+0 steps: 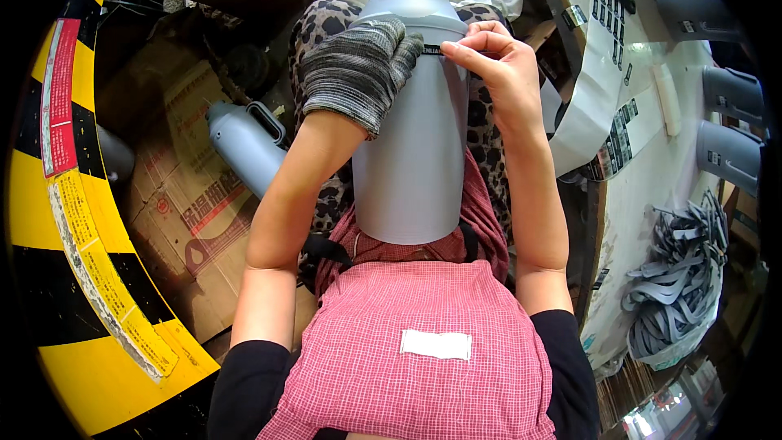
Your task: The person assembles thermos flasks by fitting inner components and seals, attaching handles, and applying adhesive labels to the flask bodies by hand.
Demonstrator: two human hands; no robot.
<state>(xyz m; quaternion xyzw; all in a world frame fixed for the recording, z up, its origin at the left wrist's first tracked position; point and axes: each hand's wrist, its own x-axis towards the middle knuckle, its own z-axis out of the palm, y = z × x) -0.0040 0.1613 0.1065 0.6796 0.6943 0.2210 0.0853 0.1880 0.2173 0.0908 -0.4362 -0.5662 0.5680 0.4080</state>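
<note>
Between my knees stands a large grey plastic jug body, tapering to a narrower top at its far end. Across its upper part lies a small black label with light print. My left hand, in a grey striped knit glove, presses against the jug's left side, its thumb at the label's left end. With thumb and forefinger pinched, my bare right hand grips the label's right end. The other right fingers curl behind, near the jug's shoulder. Under the gloved hand, part of the jug is hidden.
A grey jug with a handle lies left on flattened cardboard. Beside it curves a yellow-black striped edge. The right-hand table bears a label sheet, several grey jugs and a bag of grey strips.
</note>
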